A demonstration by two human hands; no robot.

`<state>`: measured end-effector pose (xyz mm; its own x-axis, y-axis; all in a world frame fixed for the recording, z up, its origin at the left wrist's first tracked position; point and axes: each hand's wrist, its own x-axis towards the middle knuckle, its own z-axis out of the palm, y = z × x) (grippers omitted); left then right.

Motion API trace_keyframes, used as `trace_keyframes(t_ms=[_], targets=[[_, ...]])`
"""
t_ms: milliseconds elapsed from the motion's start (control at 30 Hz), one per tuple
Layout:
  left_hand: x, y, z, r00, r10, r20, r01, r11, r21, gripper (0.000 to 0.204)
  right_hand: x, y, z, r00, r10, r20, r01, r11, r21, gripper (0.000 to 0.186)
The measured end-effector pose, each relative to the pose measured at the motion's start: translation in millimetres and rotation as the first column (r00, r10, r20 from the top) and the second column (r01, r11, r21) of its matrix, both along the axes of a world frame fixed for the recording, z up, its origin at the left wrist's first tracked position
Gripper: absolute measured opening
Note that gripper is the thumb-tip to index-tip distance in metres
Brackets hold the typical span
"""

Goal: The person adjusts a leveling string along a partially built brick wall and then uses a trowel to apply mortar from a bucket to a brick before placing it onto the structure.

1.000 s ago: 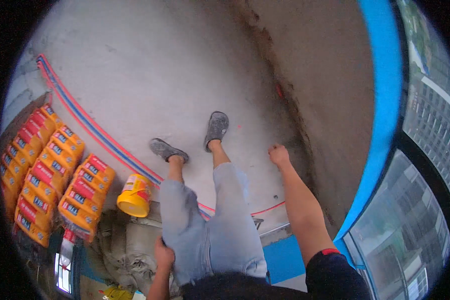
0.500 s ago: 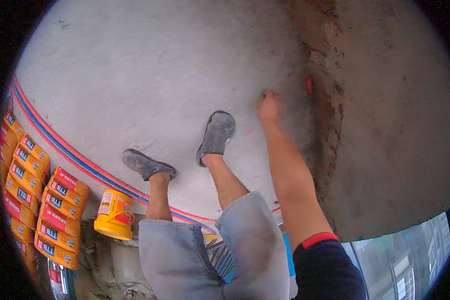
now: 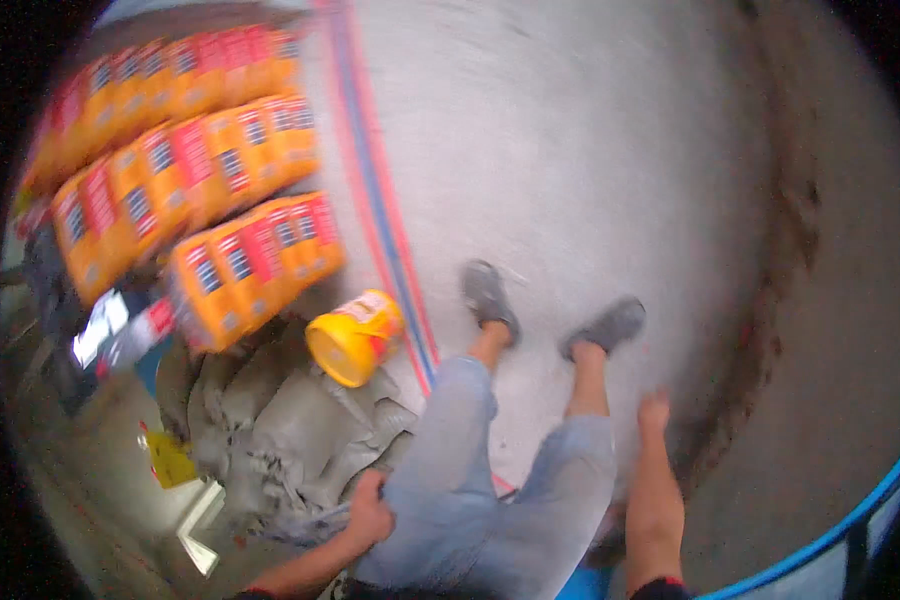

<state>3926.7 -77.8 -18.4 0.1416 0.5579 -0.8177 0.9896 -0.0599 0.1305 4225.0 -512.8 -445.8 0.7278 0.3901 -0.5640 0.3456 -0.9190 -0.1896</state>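
My left hand (image 3: 370, 505) hangs beside my left thigh, close to the pale denim shorts (image 3: 435, 450); it is blurred and its finger position is unclear. My right hand (image 3: 654, 410) hangs lower right of my right foot, over the pale concrete floor (image 3: 590, 180), with its fingers smeared by motion. I see my grey clog shoes (image 3: 610, 325) on that floor. Left of my legs is a yellow bucket (image 3: 355, 335) with a red label, near a pile of grey sacks (image 3: 300, 430).
Stacks of orange packages (image 3: 130, 200) with red panels fill the upper left. Parallel red and blue lines (image 3: 375, 180) run along the floor beside them. A dark, rough concrete band (image 3: 800, 220) runs down the right, and a blue strip (image 3: 870, 495) curves along the lower right.
The view has swung round, bringing the packages, bucket and sacks higher and larger on the left. My left hand, out of view half a second ago, shows again; my right hand appears lower and farther right.
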Motion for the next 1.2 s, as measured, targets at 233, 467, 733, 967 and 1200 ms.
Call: trace_keyframes(t_ms=[233,467,733,967,1200], targets=[[-26.5,10.1,15.3,0.984,0.177,0.023,-0.178,0.982,0.06,0.033,-2.7,-0.2,225.9,0.891,0.065,-0.45,-0.248,0.9,-0.36,0.03],[-59.0,-7.9,30.1,0.93,0.355,0.096,-0.353,0.935,-0.032,0.027,46.3,89.3,340.4,0.602,-0.401,-0.69,0.225,0.915,-0.336,0.02],[-74.8,-59.3,56.7,0.644,0.757,0.109,-0.76,0.649,-0.019,0.026,124.9,362.9,396.9,0.63,0.131,-0.766,-0.313,0.945,-0.097,0.025],[-64.6,-161.2,80.9,0.152,0.972,0.18,-0.988,0.146,0.043,0.023,114.5,593.0,379.7,0.61,0.477,-0.633,-0.544,0.832,0.104,0.034],[0.8,-280.1,-19.8,0.709,0.704,0.034,-0.7,0.71,-0.08,0.018,-62.4,696.0,444.0,0.477,0.405,-0.78,-0.549,0.831,0.096,0.008]])
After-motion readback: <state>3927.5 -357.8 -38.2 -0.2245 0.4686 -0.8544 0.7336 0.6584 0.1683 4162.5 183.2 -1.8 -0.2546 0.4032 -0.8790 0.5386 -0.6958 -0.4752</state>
